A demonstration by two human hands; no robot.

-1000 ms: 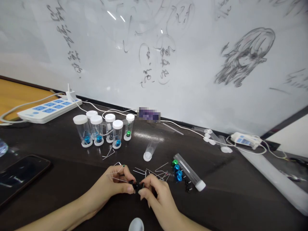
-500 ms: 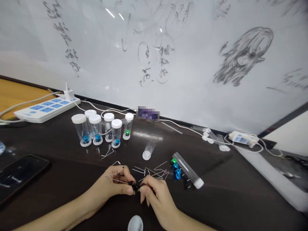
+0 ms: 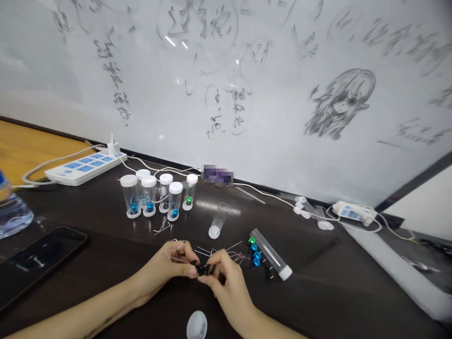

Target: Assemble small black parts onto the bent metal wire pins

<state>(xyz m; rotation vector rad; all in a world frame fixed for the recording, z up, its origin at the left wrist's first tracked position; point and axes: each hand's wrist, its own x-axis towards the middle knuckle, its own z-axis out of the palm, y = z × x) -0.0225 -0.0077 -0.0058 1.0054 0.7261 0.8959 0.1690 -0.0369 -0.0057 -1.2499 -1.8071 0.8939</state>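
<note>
Left hand (image 3: 165,267) and right hand (image 3: 222,278) pinch black part (image 3: 202,270), long axis left-right, just left of tube (image 3: 270,254).

- View: head cam tipped up & drawn back; whiteboard sketch (image 3: 339,103) now sits lower and further left in frame, with more writing showing above it.
- Water bottle (image 3: 12,209): now well in frame at the left edge; earlier only a sliver.
- Capped vials (image 3: 155,195) & phone (image 3: 38,259): shifted right in frame, vials look smaller.
- R hand (image 3: 226,282): fingers, splayed downward 0.5 s ago, now curled in over the small black part (image 3: 202,270).
- L hand (image 3: 169,266): fingertips closer to the R hand's at the part.
</note>
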